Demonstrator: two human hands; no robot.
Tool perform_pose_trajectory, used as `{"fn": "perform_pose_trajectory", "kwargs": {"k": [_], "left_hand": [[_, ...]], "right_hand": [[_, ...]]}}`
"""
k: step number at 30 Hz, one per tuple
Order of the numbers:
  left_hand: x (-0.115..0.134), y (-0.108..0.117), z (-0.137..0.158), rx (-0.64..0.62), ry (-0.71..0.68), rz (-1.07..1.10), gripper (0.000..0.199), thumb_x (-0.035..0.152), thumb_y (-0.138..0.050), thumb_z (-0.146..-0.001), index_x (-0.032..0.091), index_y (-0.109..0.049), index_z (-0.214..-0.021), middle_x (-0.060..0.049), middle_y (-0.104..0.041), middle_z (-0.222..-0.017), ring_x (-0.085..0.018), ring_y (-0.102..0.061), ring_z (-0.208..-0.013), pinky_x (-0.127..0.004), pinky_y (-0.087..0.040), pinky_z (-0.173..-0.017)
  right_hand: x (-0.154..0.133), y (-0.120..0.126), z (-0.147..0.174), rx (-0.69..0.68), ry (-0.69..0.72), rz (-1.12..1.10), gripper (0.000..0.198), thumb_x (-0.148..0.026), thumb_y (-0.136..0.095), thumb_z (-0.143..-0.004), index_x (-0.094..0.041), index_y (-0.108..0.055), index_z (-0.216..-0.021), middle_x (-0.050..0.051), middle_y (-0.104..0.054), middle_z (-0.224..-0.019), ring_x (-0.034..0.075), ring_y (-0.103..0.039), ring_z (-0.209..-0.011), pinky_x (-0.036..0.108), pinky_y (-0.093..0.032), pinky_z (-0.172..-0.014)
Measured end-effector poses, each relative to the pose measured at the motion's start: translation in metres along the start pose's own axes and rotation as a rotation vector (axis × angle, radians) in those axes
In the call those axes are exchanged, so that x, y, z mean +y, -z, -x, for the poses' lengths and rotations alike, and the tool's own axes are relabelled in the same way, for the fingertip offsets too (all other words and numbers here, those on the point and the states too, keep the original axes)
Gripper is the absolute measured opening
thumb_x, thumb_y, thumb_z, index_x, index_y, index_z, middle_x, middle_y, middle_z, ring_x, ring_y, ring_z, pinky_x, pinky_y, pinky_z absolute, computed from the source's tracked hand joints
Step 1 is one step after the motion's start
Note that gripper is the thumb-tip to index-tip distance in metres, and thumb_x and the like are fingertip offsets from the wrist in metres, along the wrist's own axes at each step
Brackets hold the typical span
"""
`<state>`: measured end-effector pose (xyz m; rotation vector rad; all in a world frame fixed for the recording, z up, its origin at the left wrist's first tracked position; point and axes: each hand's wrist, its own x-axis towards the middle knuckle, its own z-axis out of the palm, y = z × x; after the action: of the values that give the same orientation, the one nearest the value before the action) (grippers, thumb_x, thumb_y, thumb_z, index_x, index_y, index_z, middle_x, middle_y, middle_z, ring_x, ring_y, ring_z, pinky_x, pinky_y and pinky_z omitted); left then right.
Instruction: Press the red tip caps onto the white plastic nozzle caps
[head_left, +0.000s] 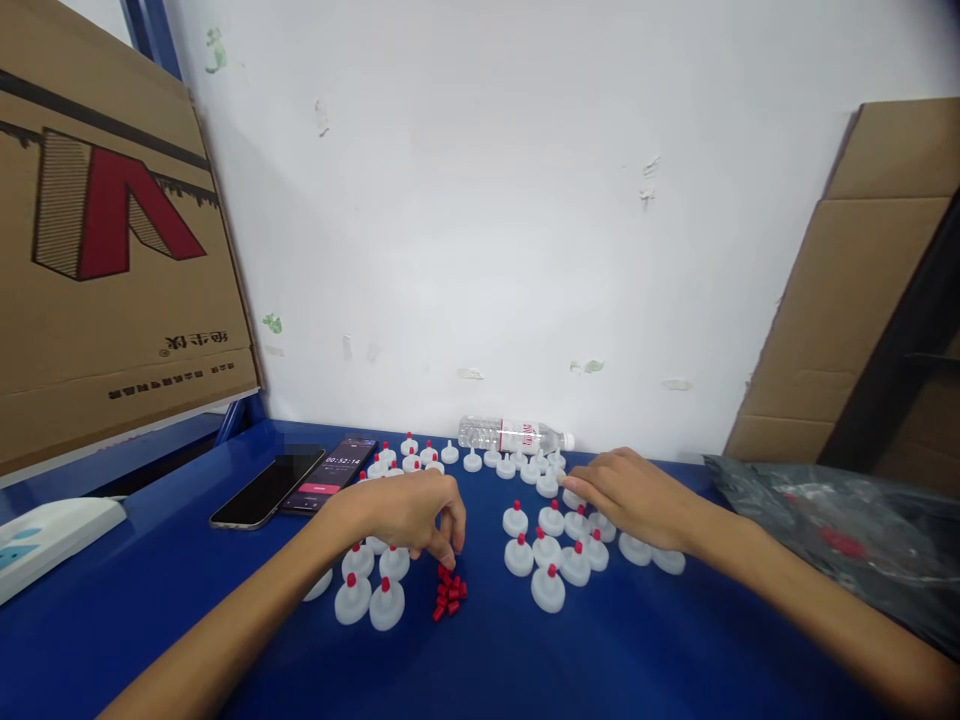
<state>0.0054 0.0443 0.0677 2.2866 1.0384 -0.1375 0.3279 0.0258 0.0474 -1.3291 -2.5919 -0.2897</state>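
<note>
My left hand (424, 512) reaches down over a small heap of red caps (450, 597). Its fingertips are pinched together at the top of the heap, on one small red cap (444, 574). Farther right, my right hand (628, 490) is lowered among white round lids with narrow spouts, thumb and fingers closed at a white lid (573, 497) partly hidden beneath them. Red-tipped lids (549, 590) stand in a group before the right hand, and more red-tipped lids (387, 604) stand around the left hand. Toward the wall are plain white lids (505, 467) without red tips.
A clear plastic bottle (510, 435) lies along the wall. Two phones, a dark phone (266, 490) and a phone with a running timer (330, 477), rest at left beside a white device (60, 535). A grey plastic bag (847, 540) lies at right. Cardboard (127, 330) stands at left.
</note>
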Motion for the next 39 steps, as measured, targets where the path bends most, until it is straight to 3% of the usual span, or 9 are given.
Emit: {"fn": "perform_pose_trajectory", "kwargs": {"k": [3, 6, 9, 13, 22, 26, 31, 35, 39], "left_hand": [[-0.001, 0.0, 0.0, -0.01, 0.001, 0.015, 0.015, 0.027, -0.079, -0.077, 0.022, -0.082, -0.092, -0.002, -0.081, -0.085, -0.014, -0.065, -0.055, -0.021, -0.044, -0.046], [-0.004, -0.003, -0.002, 0.001, -0.015, 0.035, 0.014, 0.027, -0.079, -0.076, 0.023, -0.082, -0.089, -0.002, -0.08, -0.081, -0.016, -0.067, -0.057, -0.02, -0.042, -0.044], [-0.005, -0.006, -0.005, 0.008, -0.027, 0.045, 0.01, 0.025, -0.076, -0.077, 0.023, -0.082, -0.086, -0.002, -0.08, -0.078, -0.015, -0.067, -0.056, -0.02, -0.043, -0.046], [-0.004, -0.007, -0.007, 0.015, -0.032, 0.039, 0.008, 0.023, -0.073, -0.08, 0.021, -0.081, -0.084, -0.003, -0.08, -0.08, -0.014, -0.067, -0.055, -0.021, -0.046, -0.051], [-0.001, -0.011, -0.01, 0.109, -0.067, -0.055, 0.005, 0.023, -0.073, -0.082, 0.021, -0.077, -0.083, 0.001, -0.077, -0.074, -0.013, -0.063, -0.05, -0.022, -0.045, -0.051], [-0.005, -0.012, -0.014, 0.128, -0.066, -0.058, 0.008, 0.025, -0.069, -0.085, 0.02, -0.075, -0.084, 0.001, -0.072, -0.063, -0.014, -0.065, -0.05, -0.022, -0.045, -0.051], [-0.001, -0.011, -0.015, 0.175, -0.064, -0.023, 0.006, 0.023, -0.069, -0.087, 0.019, -0.072, -0.082, 0.001, -0.074, -0.07, -0.013, -0.066, -0.05, -0.021, -0.045, -0.052], [0.009, -0.009, -0.014, 0.329, -0.141, -0.016, 0.009, 0.026, -0.069, -0.091, 0.02, -0.075, -0.092, 0.001, -0.077, -0.082, -0.011, -0.065, -0.05, -0.023, -0.048, -0.061], [0.016, -0.009, -0.015, 0.523, -0.21, -0.004, 0.022, 0.035, -0.063, -0.098, 0.021, -0.077, -0.106, -0.003, -0.079, -0.094, -0.012, -0.066, -0.055, -0.025, -0.049, -0.063]], "right_hand": [[0.0, 0.001, -0.001, 0.027, -0.029, -0.018, 0.057, -0.046, -0.022, -0.11, -0.023, -0.066, -0.083, 0.004, -0.068, -0.071, 0.023, -0.066, -0.068, 0.04, -0.049, -0.072], [-0.001, -0.001, -0.002, 0.046, -0.008, -0.063, 0.053, -0.047, -0.025, -0.11, -0.023, -0.072, -0.11, 0.008, -0.076, -0.104, 0.027, -0.071, -0.098, 0.047, -0.053, -0.088], [-0.003, -0.008, -0.001, 0.033, 0.031, -0.118, 0.051, -0.049, -0.028, -0.11, -0.027, -0.066, -0.135, 0.006, -0.068, -0.138, 0.029, -0.059, -0.132, 0.052, -0.047, -0.109], [-0.003, -0.019, 0.001, -0.012, 0.027, -0.161, 0.055, -0.053, -0.028, -0.109, -0.027, -0.059, -0.146, 0.005, -0.059, -0.149, 0.032, -0.047, -0.144, 0.058, -0.04, -0.117], [-0.006, -0.026, -0.001, -0.004, 0.002, -0.2, 0.051, -0.051, -0.032, -0.109, -0.027, -0.065, -0.139, 0.006, -0.066, -0.142, 0.032, -0.054, -0.139, 0.057, -0.043, -0.114], [-0.01, -0.014, -0.003, 0.117, -0.067, -0.213, 0.044, -0.05, -0.036, -0.108, -0.026, -0.07, -0.122, 0.007, -0.074, -0.122, 0.028, -0.07, -0.11, 0.047, -0.054, -0.095], [-0.017, -0.002, -0.004, 0.243, -0.169, -0.234, 0.029, -0.05, -0.051, -0.102, -0.024, -0.065, -0.104, 0.006, -0.072, -0.101, 0.022, -0.068, -0.079, 0.037, -0.053, -0.069], [-0.025, -0.001, -0.003, 0.22, -0.082, -0.29, 0.019, -0.037, -0.05, -0.104, -0.029, -0.062, -0.115, 0.003, -0.07, -0.109, 0.018, -0.069, -0.08, 0.034, -0.055, -0.074], [-0.035, -0.003, -0.001, 0.218, -0.024, -0.334, 0.045, -0.028, -0.062, -0.098, -0.033, -0.048, -0.14, 0.004, -0.068, -0.12, 0.02, -0.07, -0.094, 0.034, -0.057, -0.075]]}}
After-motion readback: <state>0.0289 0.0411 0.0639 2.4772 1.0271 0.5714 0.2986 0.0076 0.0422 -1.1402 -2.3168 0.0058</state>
